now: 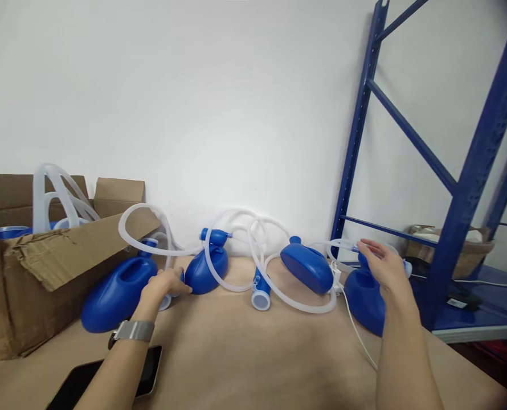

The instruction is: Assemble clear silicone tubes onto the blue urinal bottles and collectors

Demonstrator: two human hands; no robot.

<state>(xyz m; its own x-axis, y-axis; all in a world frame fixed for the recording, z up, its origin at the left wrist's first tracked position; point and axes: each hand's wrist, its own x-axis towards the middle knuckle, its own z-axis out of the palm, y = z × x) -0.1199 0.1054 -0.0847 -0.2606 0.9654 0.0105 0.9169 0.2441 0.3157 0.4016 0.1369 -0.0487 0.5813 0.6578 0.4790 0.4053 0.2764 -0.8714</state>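
My left hand is closed round a blue urinal funnel, mostly hidden by the fingers; its pale rim shows below them. A blue urinal bottle lies to its left, and another blue bottle sits just to its right. My right hand curls its fingers over the top of the rightmost blue bottle. It appears to hold a blue funnel there, with a clear tube end at the left and a pale rim at the right. The hand hides most of this piece.
Looped clear tubes, a blue funnel and another blue bottle lie between my hands. An open cardboard box stands left. A phone lies under my left forearm. A white cable and blue shelf frame are right.
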